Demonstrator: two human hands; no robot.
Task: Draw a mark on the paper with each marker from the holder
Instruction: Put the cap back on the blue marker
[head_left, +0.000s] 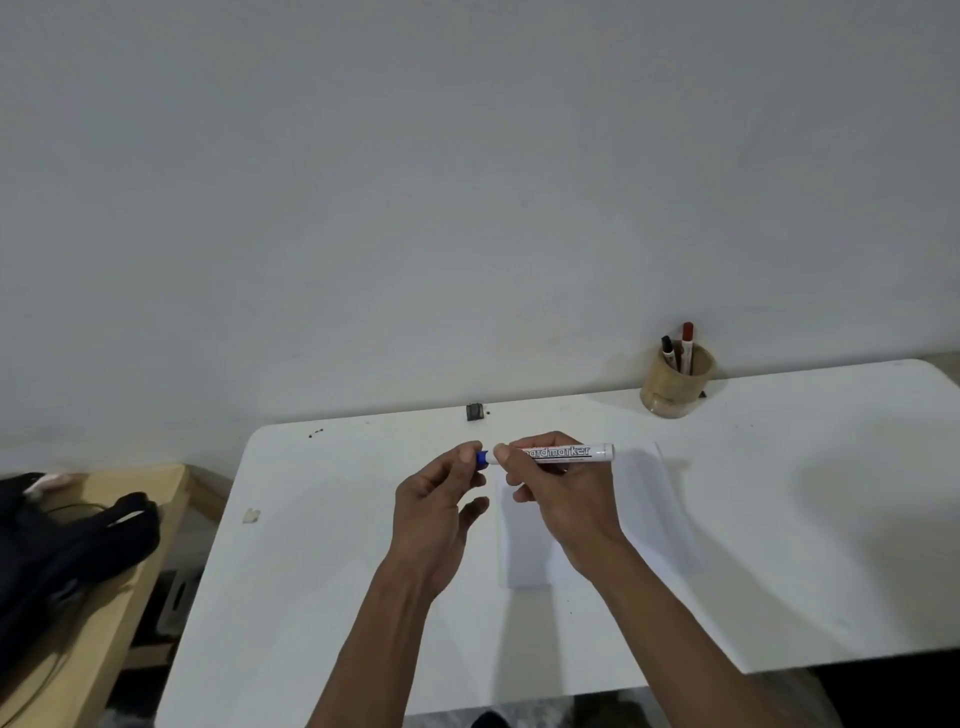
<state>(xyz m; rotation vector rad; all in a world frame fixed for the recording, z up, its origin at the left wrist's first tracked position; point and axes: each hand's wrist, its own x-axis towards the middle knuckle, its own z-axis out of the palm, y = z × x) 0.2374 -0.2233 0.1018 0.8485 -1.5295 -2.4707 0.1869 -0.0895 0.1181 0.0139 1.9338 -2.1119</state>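
My right hand (550, 493) grips the white barrel of a board marker (566, 452), held level above the table. My left hand (441, 499) pinches the marker's blue cap (482, 458) at its left end. A white sheet of paper (644, 509) lies on the table under and to the right of my right hand. At the back right stands a round wooden holder (675, 384) with a black marker (668, 351) and a red marker (687, 343) upright in it.
The white table (322, 571) meets a plain wall at the back. A small dark object (474, 412) sits at the table's back edge. To the left is a lower wooden surface (114, 597) with a black bag (67, 545) on it.
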